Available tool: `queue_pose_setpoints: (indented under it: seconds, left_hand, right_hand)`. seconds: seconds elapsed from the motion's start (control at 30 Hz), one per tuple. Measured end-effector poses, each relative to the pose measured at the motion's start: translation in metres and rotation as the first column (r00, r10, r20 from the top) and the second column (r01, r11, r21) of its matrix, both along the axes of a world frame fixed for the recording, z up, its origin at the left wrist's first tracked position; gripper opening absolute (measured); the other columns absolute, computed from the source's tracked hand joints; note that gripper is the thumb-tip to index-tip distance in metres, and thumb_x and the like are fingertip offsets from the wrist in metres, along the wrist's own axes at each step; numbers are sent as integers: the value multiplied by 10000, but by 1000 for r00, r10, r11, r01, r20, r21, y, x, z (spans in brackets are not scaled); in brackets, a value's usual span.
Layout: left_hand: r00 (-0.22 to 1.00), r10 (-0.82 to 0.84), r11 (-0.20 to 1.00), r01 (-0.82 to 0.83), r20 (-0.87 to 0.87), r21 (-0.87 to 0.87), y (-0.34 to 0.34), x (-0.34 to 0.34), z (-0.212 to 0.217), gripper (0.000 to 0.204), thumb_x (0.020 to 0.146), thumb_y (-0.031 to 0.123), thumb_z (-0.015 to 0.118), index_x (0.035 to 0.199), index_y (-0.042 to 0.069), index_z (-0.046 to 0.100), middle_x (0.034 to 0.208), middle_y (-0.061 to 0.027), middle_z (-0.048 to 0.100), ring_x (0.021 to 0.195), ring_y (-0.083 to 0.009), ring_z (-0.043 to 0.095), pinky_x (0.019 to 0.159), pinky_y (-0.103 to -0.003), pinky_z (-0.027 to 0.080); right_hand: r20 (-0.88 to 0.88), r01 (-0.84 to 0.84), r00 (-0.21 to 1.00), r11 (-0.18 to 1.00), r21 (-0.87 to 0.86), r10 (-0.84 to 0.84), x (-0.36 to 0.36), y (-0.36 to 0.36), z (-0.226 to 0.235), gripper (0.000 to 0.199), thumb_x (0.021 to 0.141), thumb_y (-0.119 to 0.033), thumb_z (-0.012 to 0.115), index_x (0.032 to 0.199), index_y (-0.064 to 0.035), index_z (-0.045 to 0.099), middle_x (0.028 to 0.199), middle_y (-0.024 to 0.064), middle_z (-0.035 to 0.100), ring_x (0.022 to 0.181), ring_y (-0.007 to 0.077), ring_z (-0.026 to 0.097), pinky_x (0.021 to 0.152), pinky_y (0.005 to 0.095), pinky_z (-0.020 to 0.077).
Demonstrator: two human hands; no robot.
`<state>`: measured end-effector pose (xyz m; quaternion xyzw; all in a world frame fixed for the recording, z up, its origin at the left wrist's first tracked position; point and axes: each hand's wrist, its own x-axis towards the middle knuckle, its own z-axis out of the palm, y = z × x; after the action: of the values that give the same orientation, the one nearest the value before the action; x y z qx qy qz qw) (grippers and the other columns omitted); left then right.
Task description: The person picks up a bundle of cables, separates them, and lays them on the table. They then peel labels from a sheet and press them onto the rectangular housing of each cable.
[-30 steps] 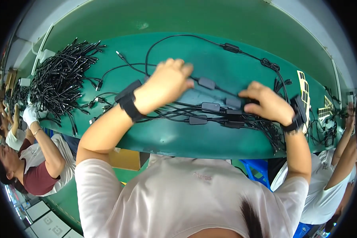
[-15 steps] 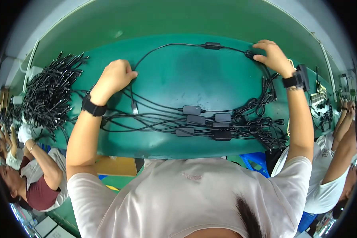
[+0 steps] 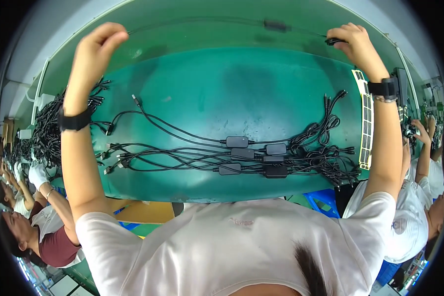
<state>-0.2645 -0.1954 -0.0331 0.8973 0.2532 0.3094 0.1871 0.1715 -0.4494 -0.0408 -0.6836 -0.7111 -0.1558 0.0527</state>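
Between my raised hands a black cable [image 3: 202, 19] is stretched, blurred by motion, with a dark box-shaped module [image 3: 275, 25] along it, nearer the right end. My left hand [image 3: 99, 42] pinches the cable's left end at the upper left. At the upper right, my right hand [image 3: 352, 44] is closed on the other end, where a dark bundled part of the cable shows under the fingers. Below, on the green table [image 3: 192, 93], lie several similar black cables [image 3: 177, 134] with inline modules [image 3: 237, 142], their coiled ends [image 3: 320, 133] to the right.
A large heap of black cables [image 3: 49, 128] sits at the left. A yellow-edged strip of dark rectangles [image 3: 366, 123] lies by my right forearm. A green panel [image 3: 182, 37] rises behind the table. Co-workers sit on both sides; one gloved hand [image 3: 37, 175] is near the heap.
Both hands have risen and moved apart, lifting the cable off the table and pulling it straighter. The yellow-edged strip is now more exposed. The other cables have stayed nearly in place.
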Motion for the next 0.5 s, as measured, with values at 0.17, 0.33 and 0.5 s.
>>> queue_pose_setpoints:
  seconds: [0.17, 0.33, 0.5]
  left_hand:
    - [941, -105, 951, 189, -322, 243, 12, 4, -70, 87, 780, 81, 663, 805, 16, 610, 803, -108, 595, 812, -284, 558, 740, -362, 451]
    - [938, -56, 989, 99, -342, 108, 0, -19, -117, 235, 760, 64, 664, 991, 79, 623, 1089, -127, 592, 1032, -312, 537, 891, -388, 434]
    - [950, 112, 978, -52, -293, 202, -27, -8, -99, 357, 760, 81, 668, 1109, 62, 600, 1141, -175, 574, 1067, -355, 516, 945, -414, 412]
  right_hand:
    - [87, -144, 985, 989, -45, 148, -12, -5, -58, 232, 705, -66, 672, 931, -80, 622, 831, 62, 572, 952, 264, 527, 1025, 464, 320]
    - [-387, 25, 916, 975, -219, -110, -33, -28, -84, 278, 781, -183, 674, 1016, -49, 610, 1104, 149, 618, 1121, 338, 513, 1053, 463, 317]
    - [-114, 11, 993, 992, 128, 4, -45, -24, -67, 235, 793, -139, 665, 991, -27, 606, 1035, 143, 642, 1024, 331, 568, 987, 436, 387]
